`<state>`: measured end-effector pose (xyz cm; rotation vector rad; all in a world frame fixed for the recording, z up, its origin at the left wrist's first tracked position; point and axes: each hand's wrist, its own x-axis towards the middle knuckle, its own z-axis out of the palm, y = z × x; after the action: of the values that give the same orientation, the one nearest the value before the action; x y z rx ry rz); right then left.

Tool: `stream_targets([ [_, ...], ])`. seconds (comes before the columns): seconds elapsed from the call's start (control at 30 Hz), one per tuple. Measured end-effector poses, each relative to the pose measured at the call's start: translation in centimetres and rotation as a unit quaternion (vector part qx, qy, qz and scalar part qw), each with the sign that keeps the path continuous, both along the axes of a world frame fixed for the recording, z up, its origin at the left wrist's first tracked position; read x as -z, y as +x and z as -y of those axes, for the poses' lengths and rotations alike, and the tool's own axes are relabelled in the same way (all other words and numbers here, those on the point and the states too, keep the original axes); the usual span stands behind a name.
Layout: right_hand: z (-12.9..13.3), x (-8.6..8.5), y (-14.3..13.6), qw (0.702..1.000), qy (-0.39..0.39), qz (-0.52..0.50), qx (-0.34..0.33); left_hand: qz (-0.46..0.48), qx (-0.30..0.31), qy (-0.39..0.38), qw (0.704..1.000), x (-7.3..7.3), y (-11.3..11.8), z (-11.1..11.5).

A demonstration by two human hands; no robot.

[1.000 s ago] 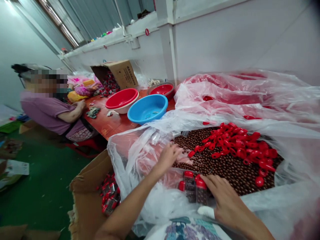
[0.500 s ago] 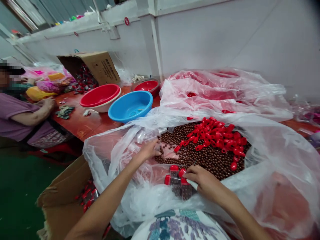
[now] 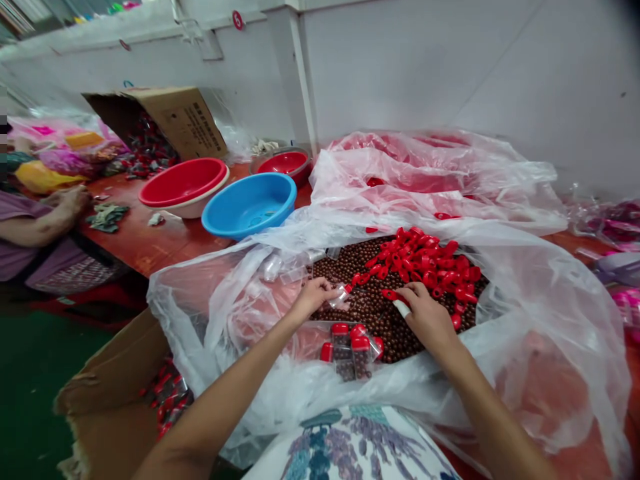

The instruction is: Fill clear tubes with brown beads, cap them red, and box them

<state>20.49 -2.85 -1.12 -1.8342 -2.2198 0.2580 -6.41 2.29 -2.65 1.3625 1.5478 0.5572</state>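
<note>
My left hand (image 3: 315, 298) is closed around a small clear plastic container (image 3: 340, 296), held over a heap of small brown balls (image 3: 367, 313). To its right, my right hand (image 3: 429, 319) pinches a red cap (image 3: 394, 295) just above the balls. Something white (image 3: 401, 308) is wrapped on a finger of that hand. A pile of loose red caps (image 3: 425, 260) lies on the balls beyond my right hand. Nearer to me, several filled clear containers with red lids (image 3: 353, 350) lie grouped at the edge of the heap. Clear containers (image 3: 280, 265) without lids lie beyond my left hand.
Clear plastic sheeting (image 3: 540, 313) surrounds the heap. Behind stand a blue basin (image 3: 250, 207), a red basin (image 3: 183, 181) and a tipped carton (image 3: 183, 120). An open carton (image 3: 113, 380) with red-lidded containers is at lower left. A person in purple (image 3: 50, 247) sits at the left.
My right hand has left the filled containers, moved up toward the red caps and now holds one. My left hand has come rightward with a clear container. The view has shifted slightly.
</note>
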Motion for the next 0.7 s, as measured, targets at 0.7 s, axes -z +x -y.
stream_targets([
  [0.7,6.2,1.0,2.5,0.964,-0.002,-0.265,0.03,0.031,0.143,-0.044,0.988,1.7,5.2,-0.6],
])
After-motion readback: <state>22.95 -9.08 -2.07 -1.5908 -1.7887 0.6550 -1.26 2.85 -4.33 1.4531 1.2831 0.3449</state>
